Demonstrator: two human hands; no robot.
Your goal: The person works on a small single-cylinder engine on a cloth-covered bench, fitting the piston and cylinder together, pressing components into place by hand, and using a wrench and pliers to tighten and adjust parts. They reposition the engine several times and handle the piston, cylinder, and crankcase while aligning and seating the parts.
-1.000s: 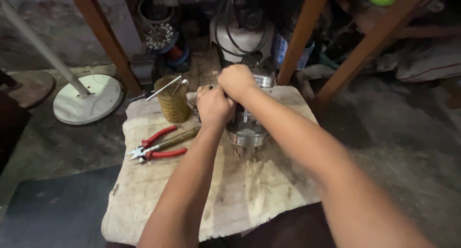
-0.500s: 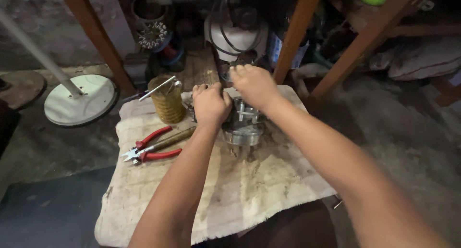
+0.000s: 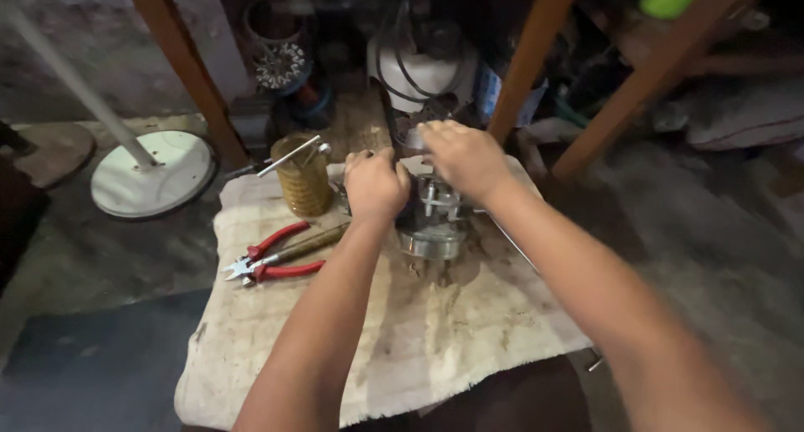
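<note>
At the far left, a white round fan base [image 3: 151, 171] with its slanting pole is sitting on the grey floor. Just right of it, a stained cloth [image 3: 402, 331] is covering a low work surface. On the cloth's left part, red-handled pliers [image 3: 266, 260] are lying with their jaws pointing left, and a screwdriver [image 3: 306, 244] with a yellowish handle is lying just beside them, touching or nearly touching the upper handle. Behind these, at the far left corner of the cloth, a yellowish jar [image 3: 303, 174] is standing upright with a thin metal rod leaning out of it.

Moving right, the left hand [image 3: 374, 183] is curling into a loose fist and pressing against the left side of a metal motor housing [image 3: 431, 218], fingers wrapped around some part of it; what exactly they are pinching cannot be told. The housing is standing on the cloth near its far edge, about at the middle, between the two hands.

The right hand [image 3: 463, 157] is resting on top of the housing from the right, fingers bent down and together over its upper end, hiding what is beneath them.

Behind the housing, a white motor body [image 3: 423, 64] with black wires is sitting among clutter. Farther right, orange-brown wooden legs [image 3: 529, 59] are slanting up out of view.
</note>
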